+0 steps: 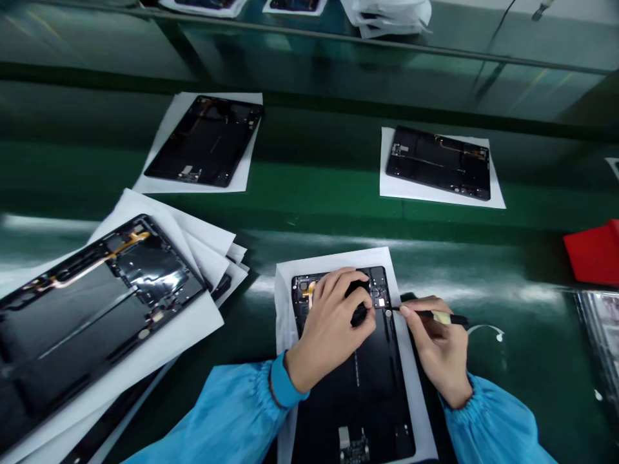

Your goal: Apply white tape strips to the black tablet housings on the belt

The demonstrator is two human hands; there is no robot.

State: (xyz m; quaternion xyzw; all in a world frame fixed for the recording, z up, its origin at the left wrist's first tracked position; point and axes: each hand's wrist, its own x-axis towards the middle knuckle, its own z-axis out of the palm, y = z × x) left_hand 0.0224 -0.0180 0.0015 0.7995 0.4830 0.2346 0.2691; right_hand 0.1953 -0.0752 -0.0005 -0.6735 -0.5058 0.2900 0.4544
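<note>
An opened tablet (338, 386), with its inner boards and connectors exposed, lies on a white sheet (416, 399) in front of me. My left hand (333, 322) rests on its upper part, thumb and fingers curled into a ring over a dark spot; whether they pinch anything there I cannot make out. From the right, my right hand (438, 341) grips a slim black hand tool (457, 319) with a pale yellow band. The tool's thin tip meets the tablet's right edge near a small round white dot. Part of the upper board is hidden under my left hand.
At left, another opened tablet (87, 309) tops a stack of white sheets and tablets. Two more, a left tablet (207, 138) and a right tablet (440, 164), lie farther back on the green surface. A red bin (594, 251) and clear plastic trays (602, 328) stand at right.
</note>
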